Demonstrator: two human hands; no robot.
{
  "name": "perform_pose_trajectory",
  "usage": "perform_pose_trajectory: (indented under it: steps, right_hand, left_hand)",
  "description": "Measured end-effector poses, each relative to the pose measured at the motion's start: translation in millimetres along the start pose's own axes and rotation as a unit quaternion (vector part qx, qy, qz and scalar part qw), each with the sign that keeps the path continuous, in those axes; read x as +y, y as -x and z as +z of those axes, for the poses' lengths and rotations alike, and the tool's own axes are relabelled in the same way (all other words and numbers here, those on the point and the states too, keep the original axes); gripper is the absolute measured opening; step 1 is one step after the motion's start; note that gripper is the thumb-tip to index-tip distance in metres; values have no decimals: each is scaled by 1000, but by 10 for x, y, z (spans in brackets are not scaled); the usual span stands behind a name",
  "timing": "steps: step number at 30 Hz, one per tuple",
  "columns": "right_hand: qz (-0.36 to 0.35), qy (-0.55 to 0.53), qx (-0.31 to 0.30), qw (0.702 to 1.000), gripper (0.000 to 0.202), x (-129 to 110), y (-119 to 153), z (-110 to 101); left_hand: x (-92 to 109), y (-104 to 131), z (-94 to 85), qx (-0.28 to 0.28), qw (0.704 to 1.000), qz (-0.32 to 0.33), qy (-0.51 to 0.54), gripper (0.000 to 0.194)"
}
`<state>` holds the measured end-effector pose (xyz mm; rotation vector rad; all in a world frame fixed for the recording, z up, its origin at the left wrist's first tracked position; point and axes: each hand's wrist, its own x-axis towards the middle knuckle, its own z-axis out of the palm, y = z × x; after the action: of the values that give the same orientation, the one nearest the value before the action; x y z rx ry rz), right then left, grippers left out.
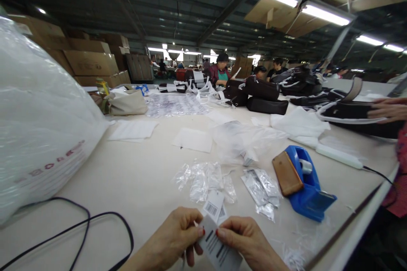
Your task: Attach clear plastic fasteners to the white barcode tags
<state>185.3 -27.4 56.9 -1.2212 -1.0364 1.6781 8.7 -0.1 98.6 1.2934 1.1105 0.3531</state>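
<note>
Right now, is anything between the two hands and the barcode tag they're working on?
Nothing visible. The left hand and right hand both pinch the barcode tag directly. The small clear bags and blue tape dispenser lie farther out on the table.

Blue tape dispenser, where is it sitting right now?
In the head view the blue tape dispenser stands on the table to the right of centre, beyond the right hand, just right of the small silvery packets.

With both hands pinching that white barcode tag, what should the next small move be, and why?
Probably peel or separate the white barcode tag: left hand and right hand pinch its top edge, a second barcode tag lies just beyond.
</note>
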Motion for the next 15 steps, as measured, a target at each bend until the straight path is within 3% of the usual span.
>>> perform_pose_trajectory:
  steps: [5,15]
  right_hand:
    - [0,-14,-6,1000,29,27,5,-1]
    - [0,-35,-3,999,26,53,-6,51]
  left_hand:
    - [-109,-34,-15,60,996,40,-43,24]
    - [-79,-33,36,20,997,45,-55,16]
